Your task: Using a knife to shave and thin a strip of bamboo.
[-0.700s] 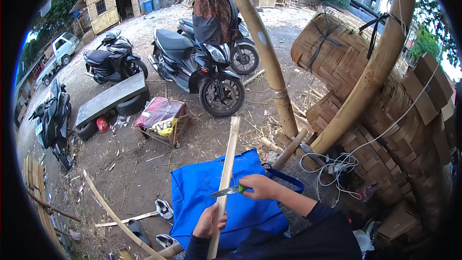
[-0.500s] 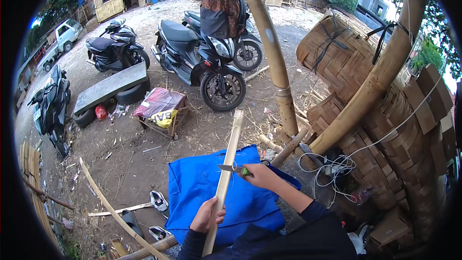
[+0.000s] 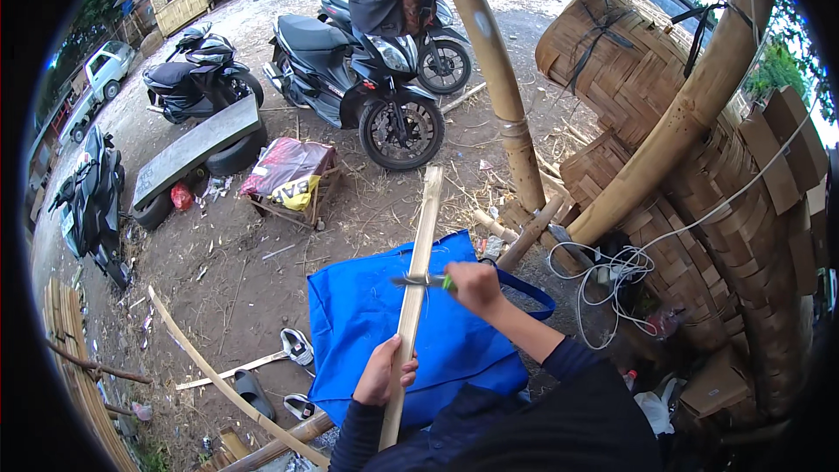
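Over the blue bag (image 3: 367,323), dead centre, a long bamboo slat (image 3: 418,273) runs from six o'clock up toward twelve. Left hand (image 3: 384,373) is clenched around the slat low down, at six o'clock. Right hand (image 3: 473,284) grips a green-handled knife (image 3: 421,281), blade laid across the slat just right of centre. Motorbikes (image 3: 350,65) stand parked at eleven o'clock; woven bamboo baskets (image 3: 690,166) are piled at three.

I am wearing 1 head camera; it is looking steeply down over my forearms, close to the bamboo slat (image 3: 412,297) across my lap, with the fisheye also taking in the yard ahead.
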The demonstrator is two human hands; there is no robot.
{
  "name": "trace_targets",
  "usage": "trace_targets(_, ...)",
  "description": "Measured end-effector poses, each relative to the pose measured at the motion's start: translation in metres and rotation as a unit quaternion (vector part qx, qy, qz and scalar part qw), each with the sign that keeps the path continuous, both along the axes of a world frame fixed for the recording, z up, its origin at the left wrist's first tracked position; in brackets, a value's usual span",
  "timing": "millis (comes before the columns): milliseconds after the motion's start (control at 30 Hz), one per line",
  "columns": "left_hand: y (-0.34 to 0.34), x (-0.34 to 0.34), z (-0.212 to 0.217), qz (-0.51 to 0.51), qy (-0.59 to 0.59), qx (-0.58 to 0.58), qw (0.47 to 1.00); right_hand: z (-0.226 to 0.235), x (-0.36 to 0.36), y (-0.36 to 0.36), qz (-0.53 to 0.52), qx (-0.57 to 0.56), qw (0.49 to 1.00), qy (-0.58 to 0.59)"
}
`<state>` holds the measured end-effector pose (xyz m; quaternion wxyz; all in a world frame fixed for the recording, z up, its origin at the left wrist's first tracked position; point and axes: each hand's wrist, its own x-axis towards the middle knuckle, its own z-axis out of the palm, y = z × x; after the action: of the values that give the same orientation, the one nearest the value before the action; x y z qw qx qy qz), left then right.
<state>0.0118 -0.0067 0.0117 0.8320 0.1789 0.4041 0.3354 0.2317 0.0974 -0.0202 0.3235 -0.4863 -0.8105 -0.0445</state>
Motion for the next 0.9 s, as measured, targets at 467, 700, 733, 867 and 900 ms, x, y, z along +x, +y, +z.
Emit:
trace_targets(467, 0.018, 0.003, 0.001, 0.003, 0.003, -0.014, 1.000, 0.005, -0.003, 0.011, 0.035, -0.084, 0.996, -0.008)
trace_targets(700, 0.004, 0.000, 0.002, 0.004, 0.010, -0.010, 1.000, 0.018, 0.015, 0.028, -0.102, -0.167, 0.980, 0.049)
trace_targets(733, 0.004, -0.001, 0.002, 0.006, 0.011, -0.010, 1.000, 0.020, 0.014, 0.023, -0.086, -0.165, 0.982, 0.045)
trace_targets(867, 0.007, -0.003, -0.001, 0.012, 0.003, -0.022, 1.000, 0.035, -0.011, -0.014, 0.046, -0.190, 0.977, 0.083)
trace_targets(900, 0.007, -0.002, -0.001, 0.015, 0.006, -0.030, 0.999, 0.034, -0.012, -0.021, 0.046, -0.194, 0.976, 0.083)
